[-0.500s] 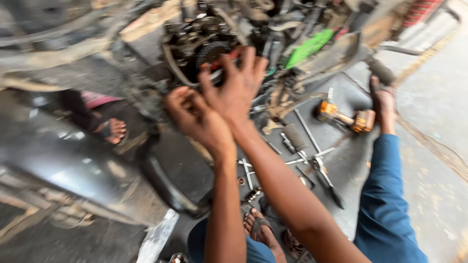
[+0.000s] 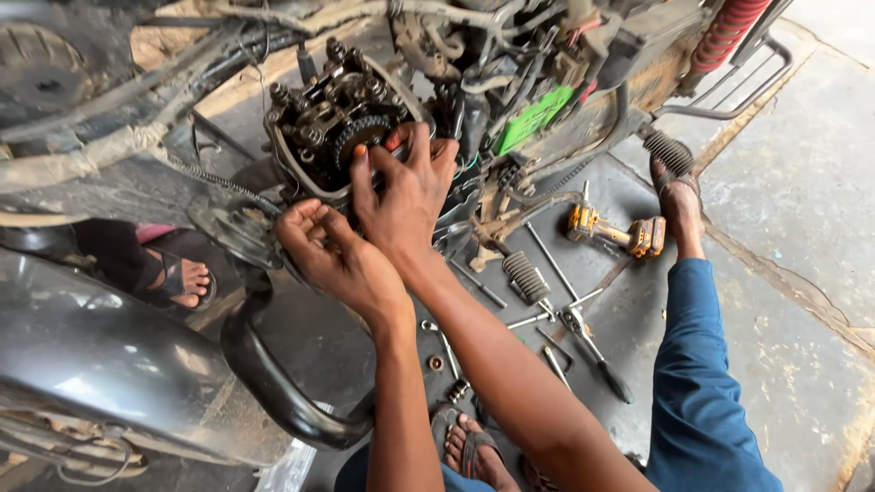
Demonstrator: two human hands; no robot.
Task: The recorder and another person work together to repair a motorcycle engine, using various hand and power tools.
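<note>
A motorcycle (image 2: 510, 109) lies stripped over a stained concrete floor (image 2: 802, 210), its frame, hoses and wiring filling the upper part of the view. The dark fuel tank (image 2: 100, 355) bulks in the lower left, and a curved black exhaust pipe (image 2: 273, 383) loops from beneath it toward the person's knees, crossing between the viewer and the motor. A red coil shock absorber (image 2: 725, 32) stands at the top right, near a green plastic part (image 2: 533, 118).

In the middle sits the opened engine head (image 2: 337, 118), a greasy housing that holds a toothed cam sprocket (image 2: 360, 137) with bolts and rocker parts around it.

The right hand (image 2: 406, 196) rests against that housing, fingers spread, fingertips touching the sprocket; it clasps nothing visible. The left hand (image 2: 337, 260) sits just below, at the housing's lower edge, fingers curled inward; whether it pinches anything cannot be told.

The person's leg in blue trousers (image 2: 702, 383) stretches out at right, the foot beside a ribbed footpeg (image 2: 670, 150). Another person's sandalled foot (image 2: 178, 278) shows at left.

On the floor lie a yellow cordless driver (image 2: 615, 232), then a second ribbed footpeg (image 2: 527, 276), and scattered wrenches (image 2: 583, 328) and rods.
</note>
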